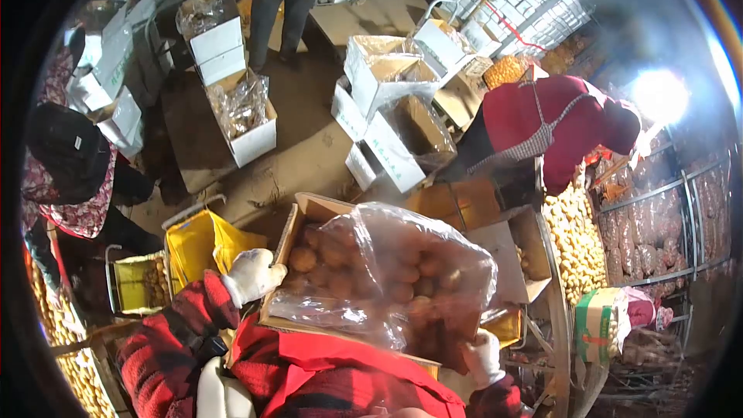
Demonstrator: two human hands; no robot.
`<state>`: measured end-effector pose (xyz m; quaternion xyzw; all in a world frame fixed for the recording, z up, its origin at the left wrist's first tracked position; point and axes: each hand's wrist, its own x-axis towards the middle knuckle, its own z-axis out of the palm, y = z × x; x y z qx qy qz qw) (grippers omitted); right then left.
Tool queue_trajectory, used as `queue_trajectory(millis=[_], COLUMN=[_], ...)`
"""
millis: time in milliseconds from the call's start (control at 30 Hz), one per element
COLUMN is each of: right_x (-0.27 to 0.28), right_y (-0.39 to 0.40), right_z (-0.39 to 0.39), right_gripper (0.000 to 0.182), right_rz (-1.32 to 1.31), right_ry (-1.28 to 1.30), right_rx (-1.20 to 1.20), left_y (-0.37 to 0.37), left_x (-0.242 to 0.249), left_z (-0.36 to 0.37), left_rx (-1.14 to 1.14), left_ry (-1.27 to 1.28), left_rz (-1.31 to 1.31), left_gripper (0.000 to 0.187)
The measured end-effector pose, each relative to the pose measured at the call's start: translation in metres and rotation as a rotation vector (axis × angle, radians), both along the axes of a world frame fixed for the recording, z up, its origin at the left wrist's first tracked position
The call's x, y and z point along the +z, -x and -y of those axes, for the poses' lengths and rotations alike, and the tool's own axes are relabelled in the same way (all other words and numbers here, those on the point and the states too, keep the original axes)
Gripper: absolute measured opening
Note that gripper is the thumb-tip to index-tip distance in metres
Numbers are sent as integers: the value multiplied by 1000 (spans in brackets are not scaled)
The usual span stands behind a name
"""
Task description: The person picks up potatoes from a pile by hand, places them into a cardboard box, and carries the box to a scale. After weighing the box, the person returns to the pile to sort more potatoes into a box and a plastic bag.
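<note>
Held in front of my body is an open cardboard box (296,224) of round brown produce (402,267) that looks like mushrooms. A clear plastic liner (457,251) spreads loosely over part of the contents and hangs over the rim. My left hand (254,275), in a white glove, is closed on the box's left end. At the lower right corner, my right hand (484,358), also gloved, grips the box; some of its fingers are hidden. The box sits close against my red apron (340,360), slightly tilted.
A yellow crate (205,244) stands left of the box, another carton (534,263) to the right. Lined white boxes (398,139) are stacked ahead. A person in red (573,120) bends over pale produce (571,240); others stand left (70,162) and at the back (286,0).
</note>
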<state>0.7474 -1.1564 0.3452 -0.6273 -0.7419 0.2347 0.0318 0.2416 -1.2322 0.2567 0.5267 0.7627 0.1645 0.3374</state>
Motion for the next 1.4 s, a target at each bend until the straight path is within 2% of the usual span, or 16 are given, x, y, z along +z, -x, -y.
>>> queue_trajectory(millis=[67,133,233,267,367,467,567,700,800,933,967,1133,1200,1300,1367,1400], right_x=[7,-15,3,-9,-28,23,13,-19,-36,-67,-40,-64,-70,-90,-104,-111], right_y=[46,66,145,158,203,286,337,408,475,511,538,609,635,690,725,743], right_z=[-52,-112,-201,-235,-340,-404,-489,-580,-644,-724,-732,-825,-864,-931,-987,-1011], right_gripper=[13,16,19,20,25,22,22,23,21,21,23,24,22,21,22,22], right_rz=[-60,32,-24,-19,28,-59,29,72,16,-14,-14,48,142,321,333,192], right_ry=[-124,-10,111,39,-328,112,-65,-229,-140,-252,-114,-51,-96,-83,-112,-92], right_rx=[129,65,58,123,450,172,413,542,483,542,447,374,506,638,649,525], left_y=[22,46,84,96,133,158,205,270,334,395,410,507,535,582,619,636], left_x=[3,-21,-44,-58,-48,-4,-26,-31,-56,-43,-30,-31,-37,-41,-53,-58], left_z=[-13,-28,-74,-92,-154,-200,-241,-307,-374,-464,-491,-599,-641,-735,-790,-814], left_rx=[89,191,267,285,390,515,594,555,486,520,558,413,377,592,580,569], left_ry=[8,-117,-220,-359,-283,-268,-252,-205,-403,-425,-387,-263,-234,-186,-115,-70], left_rz=[-36,-81,-121,-202,-194,-72,-85,-181,-275,-96,-26,-94,-64,180,21,-61], left_gripper=[46,43,43,43,41,39,39,26,31,27,25,28,31,32,33,33])
